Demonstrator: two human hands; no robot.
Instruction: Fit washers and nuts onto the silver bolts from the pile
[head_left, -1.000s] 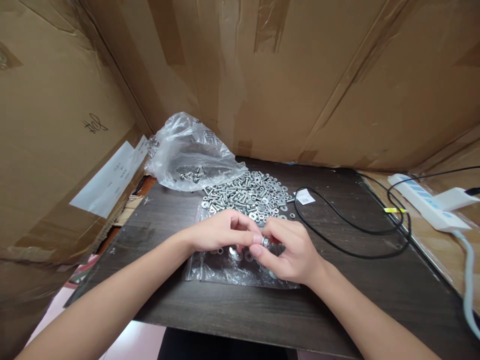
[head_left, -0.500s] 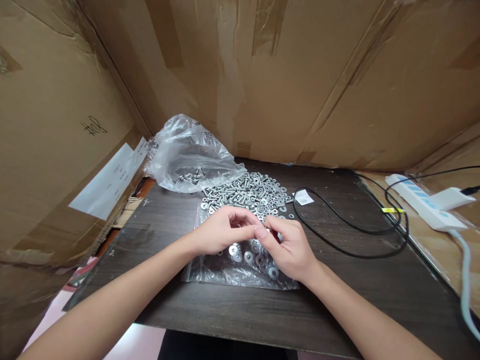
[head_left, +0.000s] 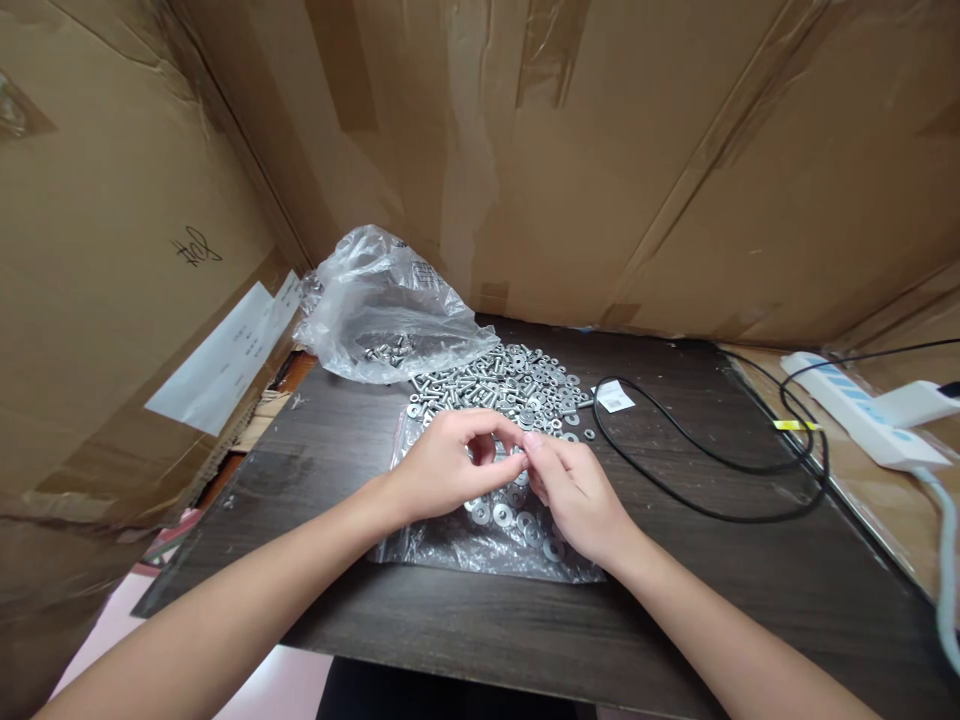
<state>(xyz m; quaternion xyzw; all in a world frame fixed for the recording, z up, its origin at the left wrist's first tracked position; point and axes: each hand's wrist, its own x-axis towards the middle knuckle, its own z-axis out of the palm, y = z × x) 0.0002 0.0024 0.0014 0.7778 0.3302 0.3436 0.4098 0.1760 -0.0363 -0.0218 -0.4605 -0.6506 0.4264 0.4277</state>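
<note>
Partly behind hands (head_left: 450, 462), washers (head_left: 503, 515)

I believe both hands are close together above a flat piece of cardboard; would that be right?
Not cardboard: in the head view, the left hand and right hand are close together above a flat clear plastic bag.

Bare left hand (head_left: 444, 470), bare right hand (head_left: 583, 495): two. Crumpled clear plastic bag (head_left: 397, 295), flat clear plastic bag (head_left: 442, 550): two. Silver metal bolts (head_left: 466, 390), round washers (head_left: 496, 516), mid-frame: too many to count. White power strip (head_left: 850, 405), right: one.
</note>
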